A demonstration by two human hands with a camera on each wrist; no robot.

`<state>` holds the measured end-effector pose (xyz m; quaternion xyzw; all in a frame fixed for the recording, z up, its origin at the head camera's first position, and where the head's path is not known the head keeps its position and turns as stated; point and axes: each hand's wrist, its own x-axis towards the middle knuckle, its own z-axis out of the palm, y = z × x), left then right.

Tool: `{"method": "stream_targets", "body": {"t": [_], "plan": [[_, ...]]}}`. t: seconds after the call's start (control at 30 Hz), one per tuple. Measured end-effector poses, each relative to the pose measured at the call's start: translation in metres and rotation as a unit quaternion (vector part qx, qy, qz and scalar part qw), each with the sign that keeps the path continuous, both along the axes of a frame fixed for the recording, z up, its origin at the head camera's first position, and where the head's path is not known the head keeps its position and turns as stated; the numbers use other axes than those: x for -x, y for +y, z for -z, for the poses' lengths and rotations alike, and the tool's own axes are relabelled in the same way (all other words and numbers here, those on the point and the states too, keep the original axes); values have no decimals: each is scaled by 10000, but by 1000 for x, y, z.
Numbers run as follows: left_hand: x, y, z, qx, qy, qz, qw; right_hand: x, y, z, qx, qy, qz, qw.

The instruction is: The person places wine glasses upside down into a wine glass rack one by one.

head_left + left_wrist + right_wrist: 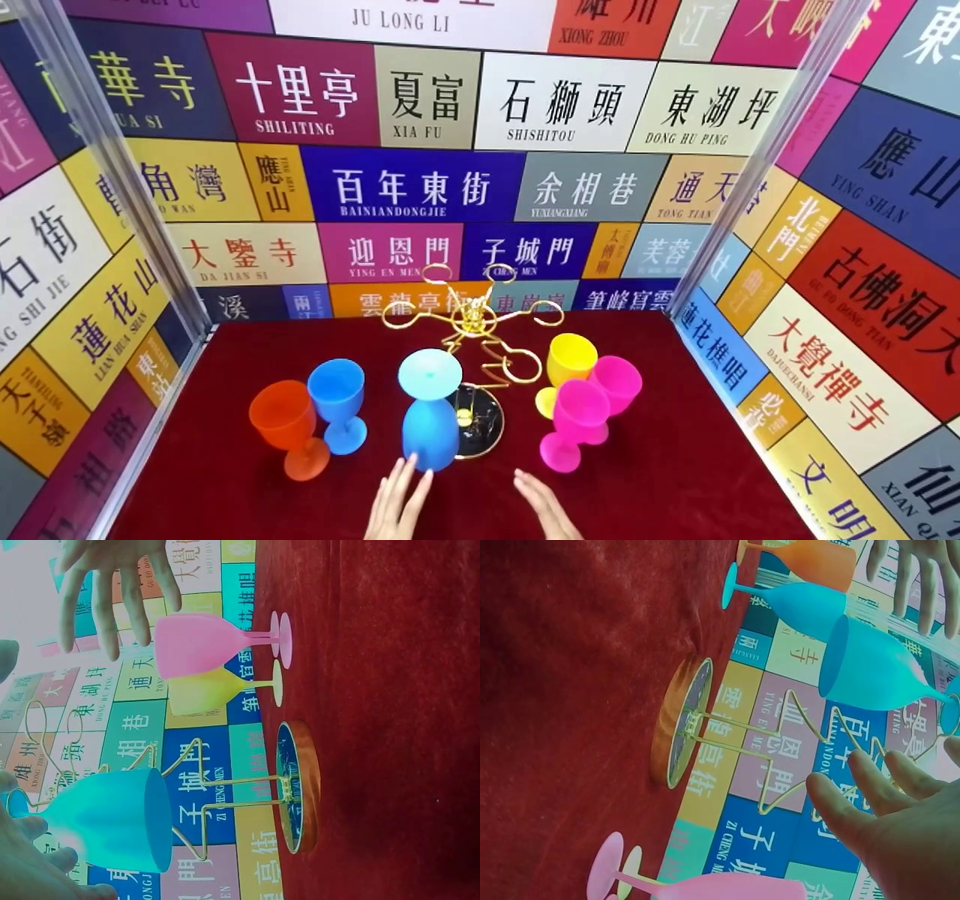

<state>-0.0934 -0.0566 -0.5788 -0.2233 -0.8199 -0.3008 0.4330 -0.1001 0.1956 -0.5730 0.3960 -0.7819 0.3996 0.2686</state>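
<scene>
A blue goblet [430,435] hangs upside down from a curled arm of a gold wire rack [474,321], its foot uppermost. My left hand [397,499] is nearest to it, fingers loosely extended, fingertips overlapping its bowl in the head view. In the right wrist view that left hand [922,577] stands apart from the goblet. To the right, my right hand [546,504] is held in the air with relaxed fingers and nothing in it. The rack's round dark base [480,424] is partly hidden behind the hanging goblet.
On the left an orange goblet [283,416] and another blue goblet [337,394] stand upright. To the right are a yellow goblet [572,360] and two pink goblets, one front [581,409] and one behind [616,382]. Sign-printed walls [427,184] enclose the red cloth [360,495].
</scene>
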Motion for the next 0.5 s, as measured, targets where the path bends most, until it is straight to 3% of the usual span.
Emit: {"method": "stream_targets", "body": {"t": [0.23, 0.5], "plan": [[-5, 2, 1, -92, -303, -22, 9995, 7, 5, -9, -154, 262, 22, 9995], [-4, 7, 3, -269, 86, -226, 9993, 7, 11, -20, -6, 72, 439, 9990]]}}
